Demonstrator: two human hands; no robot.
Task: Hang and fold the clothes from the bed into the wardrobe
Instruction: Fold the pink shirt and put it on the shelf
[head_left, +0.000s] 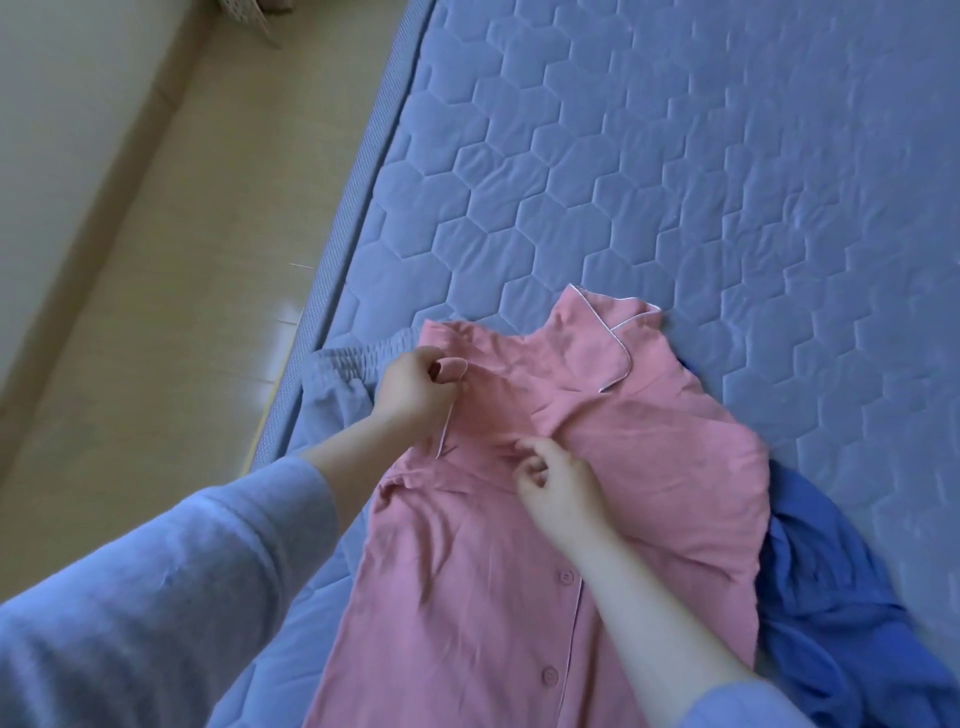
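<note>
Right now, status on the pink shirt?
Left hand pinches pink shirt near shoulder; right hand pinches its front. Shirt lies front-up on bed. Blue garment partly under it.

A pink pyjama shirt (649, 457) with white piping lay buttoned and rumpled on the quilted bed (675, 156), collar toward one o'clock. Pale blue elastic-waisted trousers (337, 374) showed at its ten o'clock, and a crumpled blue garment (841, 597) touched its four o'clock edge.

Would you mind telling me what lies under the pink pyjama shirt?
A bright blue garment pokes out at its right edge, and an elasticated grey waistband at its upper left. How far either runs beneath the pink shirt is hidden.
</note>
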